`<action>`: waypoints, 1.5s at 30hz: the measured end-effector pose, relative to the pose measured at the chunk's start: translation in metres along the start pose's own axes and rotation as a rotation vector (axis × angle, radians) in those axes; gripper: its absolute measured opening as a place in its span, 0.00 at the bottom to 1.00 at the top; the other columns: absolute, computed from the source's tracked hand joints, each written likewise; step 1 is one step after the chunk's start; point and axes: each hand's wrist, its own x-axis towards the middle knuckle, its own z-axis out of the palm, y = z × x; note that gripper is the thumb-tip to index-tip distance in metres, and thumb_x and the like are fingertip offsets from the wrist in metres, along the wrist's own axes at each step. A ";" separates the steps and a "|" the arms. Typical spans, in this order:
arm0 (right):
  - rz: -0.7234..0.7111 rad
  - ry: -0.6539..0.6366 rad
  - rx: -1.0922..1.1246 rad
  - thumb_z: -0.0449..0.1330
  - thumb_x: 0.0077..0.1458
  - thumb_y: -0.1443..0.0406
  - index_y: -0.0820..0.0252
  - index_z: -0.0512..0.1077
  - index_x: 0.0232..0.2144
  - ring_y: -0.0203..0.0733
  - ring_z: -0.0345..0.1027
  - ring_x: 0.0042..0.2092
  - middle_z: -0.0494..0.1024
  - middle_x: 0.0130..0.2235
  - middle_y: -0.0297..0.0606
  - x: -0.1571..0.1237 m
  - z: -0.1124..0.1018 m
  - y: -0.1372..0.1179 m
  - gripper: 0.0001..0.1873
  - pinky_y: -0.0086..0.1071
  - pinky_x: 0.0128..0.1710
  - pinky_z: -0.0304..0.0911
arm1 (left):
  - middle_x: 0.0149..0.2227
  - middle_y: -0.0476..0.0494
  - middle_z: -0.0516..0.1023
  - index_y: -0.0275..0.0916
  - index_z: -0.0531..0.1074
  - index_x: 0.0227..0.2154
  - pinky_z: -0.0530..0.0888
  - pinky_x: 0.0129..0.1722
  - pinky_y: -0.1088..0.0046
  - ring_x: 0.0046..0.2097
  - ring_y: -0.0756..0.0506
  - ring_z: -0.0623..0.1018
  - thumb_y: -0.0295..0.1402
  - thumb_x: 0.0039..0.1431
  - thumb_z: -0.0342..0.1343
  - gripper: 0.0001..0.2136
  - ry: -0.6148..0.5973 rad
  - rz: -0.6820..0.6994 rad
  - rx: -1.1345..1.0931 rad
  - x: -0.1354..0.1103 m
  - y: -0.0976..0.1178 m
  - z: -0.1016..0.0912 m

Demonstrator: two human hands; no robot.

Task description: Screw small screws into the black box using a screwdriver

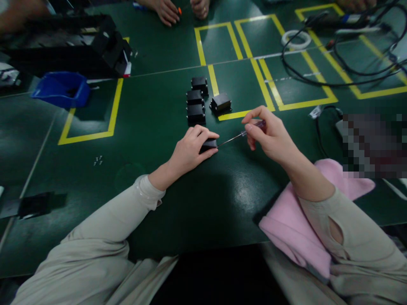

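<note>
My left hand [191,146] is closed around a small black box [208,145] on the green table and partly hides it. In my right hand [267,133] is a screwdriver [243,133] with a clear purplish handle, held tilted. Its thin shaft points left, and the tip meets the right end of the box, near a corner. Beyond my left hand stand several similar black boxes with small screws at their ends: a row [195,112] and a single one [221,103] to its right. Several loose screws [98,160] lie to the left.
A blue bin [62,90] and a long black rack [63,46] stand at the left. A pink cloth [295,228] lies under my right forearm. Cables [286,63] and a white tape ring [295,40] are at the far right. Another person's hands [168,12] rest across the table.
</note>
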 end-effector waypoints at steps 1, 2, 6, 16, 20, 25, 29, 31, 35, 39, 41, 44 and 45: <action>0.003 -0.001 0.001 0.63 0.65 0.58 0.54 0.67 0.38 0.31 0.62 0.18 0.66 0.18 0.22 0.000 0.000 0.000 0.09 0.27 0.19 0.56 | 0.52 0.40 0.74 0.41 0.71 0.54 0.74 0.52 0.58 0.53 0.38 0.73 0.36 0.67 0.59 0.15 0.000 0.000 0.001 0.000 0.000 0.000; 0.008 -0.003 0.003 0.62 0.66 0.58 0.55 0.67 0.37 0.30 0.61 0.17 0.65 0.18 0.22 0.000 0.000 0.000 0.10 0.27 0.18 0.56 | 0.52 0.40 0.74 0.41 0.71 0.54 0.74 0.52 0.58 0.53 0.38 0.74 0.36 0.67 0.59 0.15 0.000 0.001 0.002 0.000 0.000 0.000; 0.013 -0.014 0.012 0.61 0.66 0.57 0.55 0.67 0.36 0.30 0.58 0.16 0.62 0.17 0.21 0.000 0.000 -0.001 0.10 0.28 0.17 0.54 | 0.52 0.40 0.74 0.41 0.71 0.54 0.74 0.52 0.58 0.53 0.39 0.74 0.36 0.67 0.60 0.15 0.002 0.005 0.005 0.000 -0.001 0.001; 0.019 -0.013 0.026 0.62 0.65 0.53 0.55 0.67 0.35 0.29 0.58 0.16 0.62 0.17 0.21 0.000 0.000 -0.001 0.14 0.28 0.17 0.54 | 0.52 0.40 0.73 0.41 0.71 0.55 0.74 0.52 0.58 0.53 0.39 0.73 0.36 0.67 0.60 0.15 0.003 0.007 0.001 0.000 0.000 0.000; 0.003 -0.005 0.018 0.63 0.65 0.57 0.54 0.66 0.39 0.31 0.63 0.18 0.66 0.19 0.21 0.000 0.000 -0.001 0.11 0.27 0.18 0.55 | 0.52 0.40 0.73 0.41 0.71 0.55 0.74 0.52 0.58 0.53 0.39 0.73 0.36 0.67 0.60 0.15 0.002 0.005 0.003 0.000 0.000 0.000; 0.026 -0.019 0.044 0.61 0.66 0.54 0.55 0.67 0.36 0.30 0.59 0.16 0.62 0.17 0.21 0.000 0.000 0.000 0.13 0.28 0.17 0.55 | 0.52 0.40 0.73 0.41 0.71 0.55 0.74 0.53 0.57 0.53 0.39 0.73 0.36 0.67 0.59 0.15 -0.001 0.004 0.004 0.000 -0.001 0.001; 0.012 -0.010 0.013 0.62 0.66 0.57 0.55 0.67 0.38 0.30 0.62 0.18 0.66 0.18 0.22 0.000 0.000 -0.001 0.10 0.28 0.19 0.56 | 0.52 0.40 0.73 0.40 0.71 0.55 0.74 0.52 0.58 0.53 0.39 0.74 0.36 0.67 0.60 0.16 0.008 0.018 0.005 0.000 -0.001 0.001; 0.006 -0.004 0.008 0.62 0.66 0.57 0.55 0.67 0.38 0.30 0.63 0.18 0.67 0.19 0.22 0.000 0.000 -0.002 0.10 0.28 0.20 0.57 | 0.52 0.40 0.73 0.40 0.71 0.55 0.74 0.52 0.58 0.53 0.39 0.74 0.36 0.67 0.60 0.16 0.004 0.013 0.007 0.000 -0.001 0.001; 0.025 -0.020 0.029 0.60 0.67 0.53 0.55 0.67 0.35 0.29 0.59 0.17 0.61 0.17 0.20 0.000 0.000 -0.002 0.14 0.28 0.18 0.56 | 0.52 0.40 0.73 0.41 0.71 0.55 0.74 0.52 0.58 0.53 0.39 0.73 0.37 0.67 0.60 0.16 -0.007 -0.001 0.008 0.000 -0.001 0.000; 0.024 -0.013 0.015 0.61 0.66 0.55 0.55 0.67 0.37 0.30 0.60 0.17 0.64 0.17 0.21 0.000 -0.001 -0.002 0.12 0.28 0.19 0.56 | 0.52 0.40 0.73 0.41 0.71 0.55 0.74 0.52 0.58 0.53 0.39 0.73 0.37 0.67 0.59 0.15 -0.004 0.005 0.007 -0.001 -0.001 0.000; 0.018 -0.007 0.007 0.62 0.66 0.57 0.55 0.67 0.38 0.31 0.62 0.18 0.67 0.18 0.22 0.000 -0.001 -0.003 0.10 0.29 0.20 0.57 | 0.52 0.40 0.73 0.41 0.71 0.55 0.73 0.52 0.58 0.53 0.39 0.73 0.36 0.67 0.59 0.15 -0.004 0.006 0.007 -0.001 0.000 0.000; 0.041 -0.010 0.023 0.62 0.66 0.54 0.54 0.67 0.36 0.31 0.60 0.17 0.64 0.17 0.21 0.000 0.000 -0.004 0.13 0.29 0.20 0.56 | 0.52 0.40 0.73 0.41 0.71 0.54 0.74 0.52 0.58 0.53 0.39 0.73 0.36 0.67 0.59 0.15 -0.010 -0.004 0.003 0.000 0.000 -0.001; 0.051 -0.014 0.030 0.61 0.66 0.52 0.54 0.68 0.35 0.31 0.59 0.17 0.62 0.17 0.21 0.000 0.000 -0.004 0.14 0.30 0.19 0.55 | 0.52 0.40 0.73 0.41 0.71 0.54 0.74 0.52 0.57 0.53 0.39 0.73 0.36 0.67 0.59 0.15 -0.014 -0.009 0.002 0.000 0.001 -0.001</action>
